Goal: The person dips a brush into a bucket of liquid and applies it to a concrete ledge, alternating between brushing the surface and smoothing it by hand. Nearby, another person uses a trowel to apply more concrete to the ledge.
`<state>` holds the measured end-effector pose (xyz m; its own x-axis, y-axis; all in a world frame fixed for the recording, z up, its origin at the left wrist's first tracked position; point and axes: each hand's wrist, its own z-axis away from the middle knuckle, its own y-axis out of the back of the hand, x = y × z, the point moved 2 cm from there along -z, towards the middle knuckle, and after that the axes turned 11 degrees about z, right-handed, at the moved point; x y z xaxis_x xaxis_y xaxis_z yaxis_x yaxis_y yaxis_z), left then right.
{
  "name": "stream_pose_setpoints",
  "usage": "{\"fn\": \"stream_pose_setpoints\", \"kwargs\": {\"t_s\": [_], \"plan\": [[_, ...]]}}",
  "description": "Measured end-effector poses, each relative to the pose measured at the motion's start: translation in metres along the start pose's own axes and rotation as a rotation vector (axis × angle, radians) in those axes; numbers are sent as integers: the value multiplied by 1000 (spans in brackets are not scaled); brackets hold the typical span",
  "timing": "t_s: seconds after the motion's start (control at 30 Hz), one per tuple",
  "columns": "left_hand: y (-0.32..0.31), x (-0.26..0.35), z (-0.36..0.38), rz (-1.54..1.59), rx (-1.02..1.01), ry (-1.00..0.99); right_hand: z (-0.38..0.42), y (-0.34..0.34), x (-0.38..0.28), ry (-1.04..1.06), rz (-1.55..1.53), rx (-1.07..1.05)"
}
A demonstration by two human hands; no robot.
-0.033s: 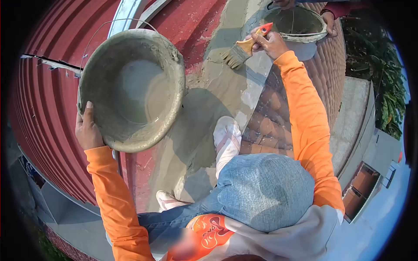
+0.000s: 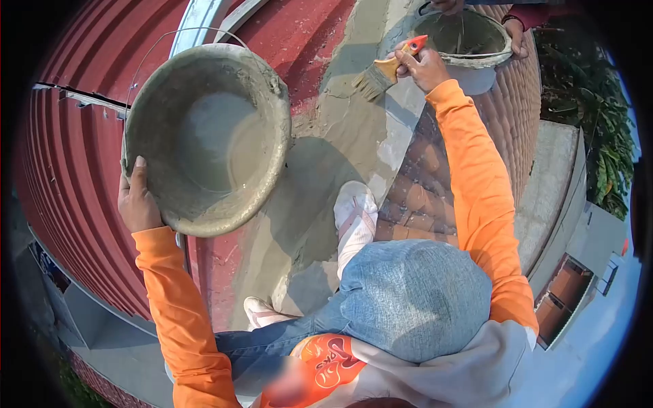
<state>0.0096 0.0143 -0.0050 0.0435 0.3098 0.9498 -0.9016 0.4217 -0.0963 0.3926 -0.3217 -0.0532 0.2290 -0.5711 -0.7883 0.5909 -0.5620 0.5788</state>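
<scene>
You've got bright daylight; sun reads as coming from left of the bucket (image 2: 163, 143), since a hard-edged shadow (image 2: 316, 170) falls on the cement (image 2: 340, 122) to its right. Small glint inside it. Heavy fisheye: red roof ribs (image 2: 71, 183) left of it bow, corners black. Bucket's sharp; smeared patch (image 2: 284, 384) on your shirt (image 2: 449, 370) below it.

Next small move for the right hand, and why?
Probably draw the brush along the grey strip: the right hand grips the brush, its bristles point at the strip, contact unclear, and the left hand holds the bucket aside.
</scene>
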Motion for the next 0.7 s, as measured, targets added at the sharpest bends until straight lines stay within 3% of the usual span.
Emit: {"fn": "stream_pose_setpoints", "kwargs": {"t_s": [0.03, 0.07, 0.13, 0.2, 0.27, 0.3, 0.4, 0.47, 0.53, 0.6, 0.63, 0.7], "plan": [[0, -1, 2, 8, 9, 21, 1, 0, 0, -10, 195, 89], [5, 5, -3, 2, 16, -6, -3, -8, -10, 11, 177, 94], [6, 2, -2, -51, 31, -16, 7, -6, -24, 175, 73, 400], [3, 3, 0, -43, 39, -19, 8, -11, -25, 176, 77, 390], [3, 2, -1, -27, 52, -23, 18, -29, -34, 304, 453, 496], [5, 1, -3, -33, 49, -21, 40, -48, -59, 248, 324, 322], [7, -1, -5, -30, 37, -22, 79, -111, -42, 827, 639, 159], [8, -1, -5, -20, 34, -28, 133, -144, -55, 783, 664, -76], [5, 1, -3, -28, 33, -31, 170, -156, -77, 871, 498, -149], [0, 3, 0, -6, 28, -26, 166, -152, -86, 809, 340, -85], [-1, 4, 0, 14, 25, -23, 161, -148, -89, 745, 181, -21], [4, 0, -2, -1, 29, -28, 121, -124, -69, 267, 3, -65]]}}
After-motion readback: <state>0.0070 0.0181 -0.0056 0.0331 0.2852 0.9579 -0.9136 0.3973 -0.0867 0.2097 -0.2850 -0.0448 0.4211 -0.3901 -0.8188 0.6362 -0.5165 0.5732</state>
